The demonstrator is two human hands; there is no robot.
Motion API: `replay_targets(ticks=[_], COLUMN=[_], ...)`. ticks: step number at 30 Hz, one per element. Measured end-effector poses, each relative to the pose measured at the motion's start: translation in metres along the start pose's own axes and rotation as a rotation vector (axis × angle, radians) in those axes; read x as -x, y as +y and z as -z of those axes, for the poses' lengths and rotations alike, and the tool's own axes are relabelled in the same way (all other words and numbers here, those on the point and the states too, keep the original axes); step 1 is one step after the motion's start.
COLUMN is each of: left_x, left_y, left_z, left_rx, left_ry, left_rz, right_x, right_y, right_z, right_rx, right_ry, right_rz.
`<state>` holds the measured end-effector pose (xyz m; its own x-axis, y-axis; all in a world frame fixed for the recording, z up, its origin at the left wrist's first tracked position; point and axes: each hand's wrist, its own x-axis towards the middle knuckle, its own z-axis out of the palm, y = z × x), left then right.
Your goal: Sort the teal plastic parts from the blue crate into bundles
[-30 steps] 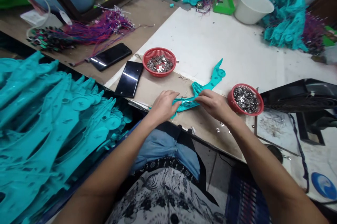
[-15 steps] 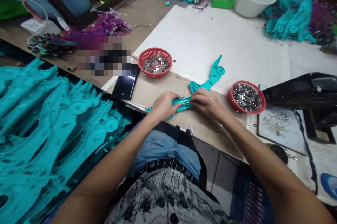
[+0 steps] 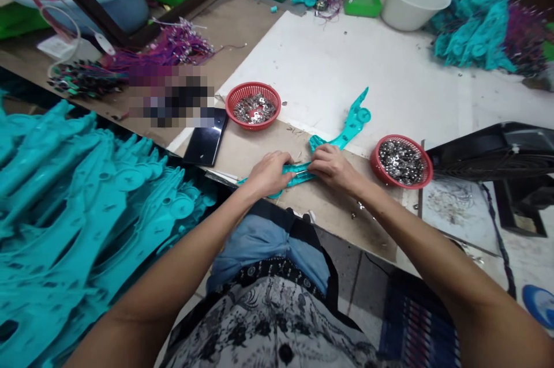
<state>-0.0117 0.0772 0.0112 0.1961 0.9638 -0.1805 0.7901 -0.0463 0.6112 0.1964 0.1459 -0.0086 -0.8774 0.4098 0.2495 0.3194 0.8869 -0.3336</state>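
Hands pinch long teal plastic piece [image 3: 341,136] flat on table [image 3: 346,68]: left hand [image 3: 269,173] clamps near end, right hand [image 3: 332,166] should press squarely.

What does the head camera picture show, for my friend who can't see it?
Two hands, the left hand and right hand, press on a long teal plastic piece at a table's edge. Two red baskets of small metal bits sit nearby, with stacked teal pieces at left.
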Motion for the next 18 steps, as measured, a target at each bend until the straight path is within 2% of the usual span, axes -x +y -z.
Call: replay_targets(ticks=[3, 7, 12, 18], left_x=[0.000, -0.002, -0.003, -0.004], left_y=[0.001, 0.004, 0.005, 0.003], left_z=[0.004, -0.002, -0.010, -0.009], left_rx=[0.083, 0.037, -0.090, -0.138], left_ry=[-0.018, 0.059, 0.081, 0.052], left_rz=[0.011, 0.083, 0.071, 0.025], right_x=[0.010, 0.029, 0.039, 0.043], right_y=[-0.007, -0.021, -0.034, -0.030], right_z=[0.006, 0.005, -0.010, -0.017], right_rx=[0.074, 0.092, 0.092, 0.161], right_ry=[0.087, 0.205, 0.086, 0.045], right_rz=[-0.073, -0.192, -0.108, -0.072])
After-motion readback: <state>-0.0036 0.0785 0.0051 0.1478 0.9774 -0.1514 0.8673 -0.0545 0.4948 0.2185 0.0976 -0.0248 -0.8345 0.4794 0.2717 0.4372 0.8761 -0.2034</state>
